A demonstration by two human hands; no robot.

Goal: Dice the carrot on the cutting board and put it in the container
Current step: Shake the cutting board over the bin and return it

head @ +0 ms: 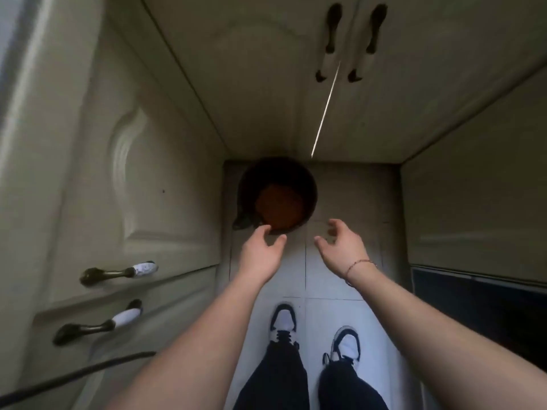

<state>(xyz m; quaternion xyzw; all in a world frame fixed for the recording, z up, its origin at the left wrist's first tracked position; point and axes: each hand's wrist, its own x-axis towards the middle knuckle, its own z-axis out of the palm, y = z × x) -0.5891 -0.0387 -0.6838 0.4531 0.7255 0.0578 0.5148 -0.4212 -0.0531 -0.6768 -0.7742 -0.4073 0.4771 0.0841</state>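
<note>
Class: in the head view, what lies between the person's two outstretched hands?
Only bare floor tile, shown in the head view. The left hand and right hand hold nothing; the bucket sits beyond them.

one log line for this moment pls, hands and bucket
left hand open, near bucket rim | right hand open, holds nothing | bucket on floor, orange inside | carrot, board not in view

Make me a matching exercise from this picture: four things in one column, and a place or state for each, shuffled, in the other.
Things:
1. bucket
2. left hand
3. right hand
4. shoes

Place or state:
A. bracelet at its wrist, fingers loosely curled, holding nothing
B. black and white, on the floor tiles at the bottom of the view
C. dark, round, on the floor in the corner of the cupboards
D. fingertips close to the bucket's near rim, holding nothing

Pairs: 1-C, 2-D, 3-A, 4-B
</note>
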